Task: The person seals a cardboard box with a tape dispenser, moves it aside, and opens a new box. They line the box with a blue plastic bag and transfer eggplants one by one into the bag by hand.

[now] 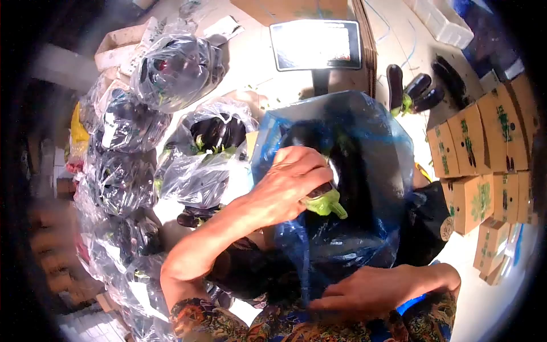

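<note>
My left hand [299,179] is wrapped around an eggplant [325,202] near its green cap, over the mouth of a blue plastic bag [393,137]. The stem points toward me and to the right. Inside the bag lie dark, glossy eggplants [347,165], partly in shadow. At the bag's near edge, my right hand [364,293] has its fingers closed on the plastic, which stretches up from there. The tips of those fingers are partly hidden against my patterned clothing.
Clear bags of eggplants [174,71] line the left side, with an opened one [208,151] beside the blue bag. A lit display [316,45] stands beyond it. Loose eggplants [419,88] lie on the floor at the back right. Cardboard boxes [476,139] are stacked on the right.
</note>
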`<state>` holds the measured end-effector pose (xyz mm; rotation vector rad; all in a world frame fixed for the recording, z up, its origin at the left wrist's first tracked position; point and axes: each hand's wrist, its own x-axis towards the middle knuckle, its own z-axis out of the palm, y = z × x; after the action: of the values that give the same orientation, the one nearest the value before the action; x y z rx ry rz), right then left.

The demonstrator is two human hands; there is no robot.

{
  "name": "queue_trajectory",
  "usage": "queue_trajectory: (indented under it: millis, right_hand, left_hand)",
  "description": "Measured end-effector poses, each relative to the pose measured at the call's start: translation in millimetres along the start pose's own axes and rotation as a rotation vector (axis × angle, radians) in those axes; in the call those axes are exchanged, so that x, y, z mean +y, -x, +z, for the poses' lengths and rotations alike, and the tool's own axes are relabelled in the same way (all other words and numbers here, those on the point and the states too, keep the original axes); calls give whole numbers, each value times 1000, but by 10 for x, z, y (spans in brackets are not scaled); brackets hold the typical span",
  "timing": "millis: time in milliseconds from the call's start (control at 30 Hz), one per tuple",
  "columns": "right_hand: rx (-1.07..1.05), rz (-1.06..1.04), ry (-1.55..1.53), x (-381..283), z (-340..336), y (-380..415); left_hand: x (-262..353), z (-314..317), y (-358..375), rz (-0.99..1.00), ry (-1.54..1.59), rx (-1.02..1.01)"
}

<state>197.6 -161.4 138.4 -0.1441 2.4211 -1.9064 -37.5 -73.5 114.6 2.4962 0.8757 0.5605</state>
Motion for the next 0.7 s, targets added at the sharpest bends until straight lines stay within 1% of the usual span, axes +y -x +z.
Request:
queue_trajectory:
  millis: [33,100,133,167,233,267,333,400,433,500,533,567,600,633,667,700]
  right_hand:
    - [3,8,16,-28,-50,50]
    - [21,25,37,-75,-177,127]
    - [144,-22,56,-65,-247,134]
    - [158,12,21,-107,-330,127]
    - [150,80,-51,-259,-553,129]
    - [175,103,-76,-280,-648,120]
    - [431,158,-83,-225,-623,172]
    - [629,334,-26,-148,-551,139]
    - [719,478,71,-126,-504,103]
    - [747,518,121,166,-394,105]
    - [695,588,68,142,-437,13]
    - [679,579,100,176,-419,-80]
    - [666,574,132,214,-384,-158]
    - [649,563,160,319,-418,-166]
    - [616,570,196,403,-390,-224]
    - [608,551,236,432,-368,-327]
  left_hand:
    - [89,-166,35,-62,85,63]
    - [81,-368,189,2,145,115]
    - [190,-462,197,-16,91,72]
    - [228,-440,242,25,31,58]
    - [359,-493,277,46,-118,71]
    - [372,-578,317,10,-150,69]
    - [369,-772,536,-100,-122,226]
    - [322,-915,926,-236,-63,439]
    - [337,-973,1154,-307,-22,571]
    - [438,-982,1676,-540,94,676]
    - [490,-913,1937,-599,106,688]
    - [537,-826,2202,-650,124,698]
    - [566,-739,2459,-691,27,619]
    - [536,-528,2621,-727,-12,581]
    - [542,-283,2863,-801,-112,489]
    - [559,-74,3026,-805,-135,467]
